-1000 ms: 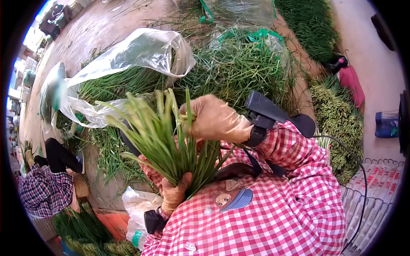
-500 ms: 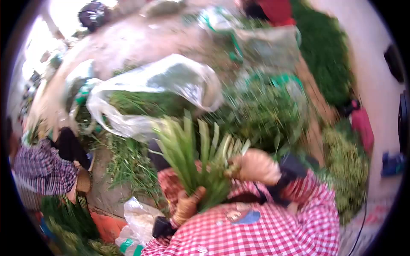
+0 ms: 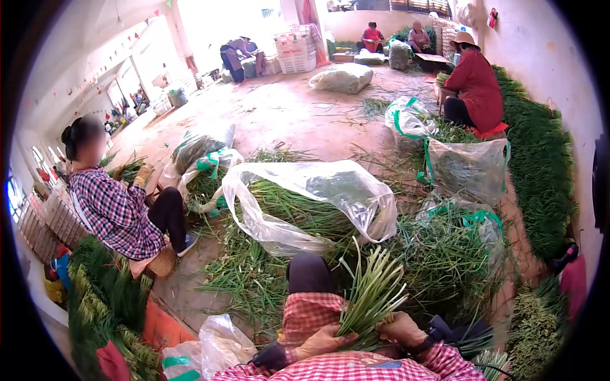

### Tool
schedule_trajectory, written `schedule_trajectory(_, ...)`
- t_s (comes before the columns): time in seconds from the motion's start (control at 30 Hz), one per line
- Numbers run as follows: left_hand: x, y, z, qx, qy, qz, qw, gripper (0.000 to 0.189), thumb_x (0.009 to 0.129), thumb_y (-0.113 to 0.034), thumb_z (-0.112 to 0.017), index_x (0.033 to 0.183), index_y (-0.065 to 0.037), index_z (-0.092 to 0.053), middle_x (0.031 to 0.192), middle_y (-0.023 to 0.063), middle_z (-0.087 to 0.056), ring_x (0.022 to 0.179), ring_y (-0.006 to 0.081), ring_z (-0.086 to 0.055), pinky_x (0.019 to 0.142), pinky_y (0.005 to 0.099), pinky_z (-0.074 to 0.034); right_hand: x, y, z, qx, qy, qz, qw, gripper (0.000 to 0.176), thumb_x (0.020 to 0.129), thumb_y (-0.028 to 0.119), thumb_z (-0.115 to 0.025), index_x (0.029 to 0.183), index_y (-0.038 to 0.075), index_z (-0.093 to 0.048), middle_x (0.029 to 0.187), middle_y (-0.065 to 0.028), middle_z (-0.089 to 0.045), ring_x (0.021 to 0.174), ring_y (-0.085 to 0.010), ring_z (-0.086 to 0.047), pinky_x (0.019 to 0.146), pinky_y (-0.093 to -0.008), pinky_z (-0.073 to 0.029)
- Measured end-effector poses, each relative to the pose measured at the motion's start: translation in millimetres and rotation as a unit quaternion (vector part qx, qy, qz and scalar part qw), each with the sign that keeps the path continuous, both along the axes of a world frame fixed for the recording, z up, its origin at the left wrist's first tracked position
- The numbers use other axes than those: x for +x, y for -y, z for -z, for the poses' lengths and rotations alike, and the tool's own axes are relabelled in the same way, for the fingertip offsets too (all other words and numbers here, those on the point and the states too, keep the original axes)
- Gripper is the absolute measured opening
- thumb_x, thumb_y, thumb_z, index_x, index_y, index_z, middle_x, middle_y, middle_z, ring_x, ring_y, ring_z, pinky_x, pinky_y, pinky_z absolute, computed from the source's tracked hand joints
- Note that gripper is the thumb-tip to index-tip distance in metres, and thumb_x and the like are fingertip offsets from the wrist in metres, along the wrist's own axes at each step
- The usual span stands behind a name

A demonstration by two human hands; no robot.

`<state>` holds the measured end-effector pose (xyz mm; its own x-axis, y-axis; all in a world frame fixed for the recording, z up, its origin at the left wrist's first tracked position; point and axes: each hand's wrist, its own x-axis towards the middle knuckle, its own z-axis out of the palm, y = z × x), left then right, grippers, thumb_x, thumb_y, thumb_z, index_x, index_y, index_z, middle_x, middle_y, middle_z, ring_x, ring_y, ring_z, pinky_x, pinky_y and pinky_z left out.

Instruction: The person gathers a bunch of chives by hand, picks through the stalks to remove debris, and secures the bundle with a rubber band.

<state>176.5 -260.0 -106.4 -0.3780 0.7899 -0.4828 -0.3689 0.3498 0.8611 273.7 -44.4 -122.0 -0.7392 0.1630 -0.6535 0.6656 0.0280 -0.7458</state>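
Observation:
A fanned bunch of long green stalks [image 3: 372,289] stands up in front of the chest, pale ends pointing upward. My left hand [image 3: 323,341], in a tan glove, is closed around the lower left of the bunch. My right hand [image 3: 401,329], also gloved, has its fingers bent against the right side of the stalks. Just beyond my knee lies an open clear plastic bag [image 3: 260,225] with green stalks inside. Loose greens [image 3: 438,254] are heaped to its right.
A person in a checked shirt [image 3: 111,206] sits at the left; another in red [image 3: 478,86] sits at the upper right. Piled greens [image 3: 534,171] line the right wall. A crumpled plastic bag [image 3: 222,343] lies left of my lap. Stacked crates [image 3: 295,51] stand far back.
The view has tilted up, showing more of the room. My right hand has come down from above the lap to the bunch's lower right side. My left hand still holds the stalks.

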Motion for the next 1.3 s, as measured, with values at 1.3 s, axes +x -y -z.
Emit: schedule_trajectory(1.3, -12.8, 7.7, 28.3, 0.040, -0.027, 0.059, 0.997, 0.039, 0.093, -0.033, -0.056, 0.117, -0.002, -0.059, 0.102, 0.0025, -0.063, 0.096, 0.0105, -0.054, 0.085, 0.0257, -0.043, 9.6, 0.9, -1.1, 0.263, -0.241, -0.064, 0.932, 0.030, 0.074, 0.022, -0.065, 0.103, 0.014, -0.067, 0.097, -0.0090, -0.068, 0.091, -0.0271, -0.063, 0.079, -0.0337, -0.051)
